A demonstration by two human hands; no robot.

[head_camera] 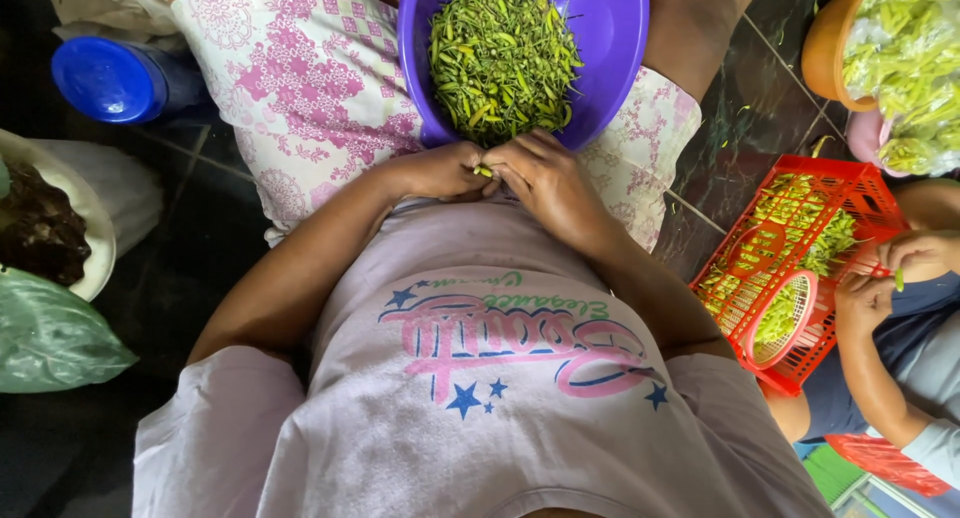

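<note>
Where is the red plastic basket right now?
The red plastic basket sits on the dark floor at the right of the head view, beside another person's hands, below the orange bowl.

A home floor used for sorting vegetables

Dark floor tiles (735,128) serve as the seat; a purple bowl (610,38) of green stalks rests on a lap; a red basket (850,193), an orange tub (822,48) and a blue-lidded jar (105,78) stand about.

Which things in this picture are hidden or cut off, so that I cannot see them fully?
Head view:
- Small green piece: mostly covered by left hand and right hand.
- Round purple plastic bowl: top cut by frame edge.
- Orange plastic bowl: cut by right edge.
- Co-worker's hands: body outside frame.
</note>
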